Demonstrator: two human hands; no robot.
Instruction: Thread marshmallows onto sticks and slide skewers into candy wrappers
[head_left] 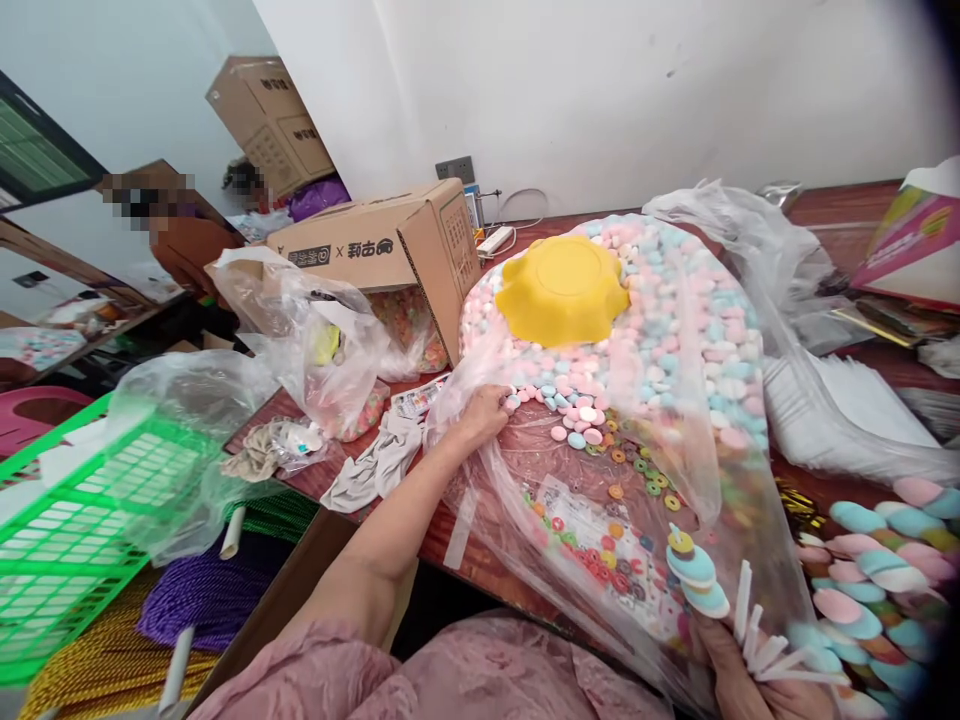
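My left hand [486, 412] reaches to the near edge of a spread of pink, white and pale blue marshmallow-like candies [675, 310]. Its fingers are curled together by a few loose pieces, and what they pinch is hidden. My right hand [731, 665], low at the right, is closed around a bunch of white sticks [754, 625]. One stick in it carries stacked blue-and-white candies [697, 578] with a yellow ring on top. Ring-shaped gummy candies [600, 560] lie scattered between my hands on clear plastic sheeting [510, 480]. A yellow wavy-edged bowl [564, 285] rests upside down on the candies.
An open cardboard box [442, 250] with bagged candies stands behind left. Stacked candy skewers [862, 580] lie at far right, near white plastic bags [847, 405]. A grey cloth [379, 460] is left of my arm. A green basket [67, 540] stands beside the table; people work farther back.
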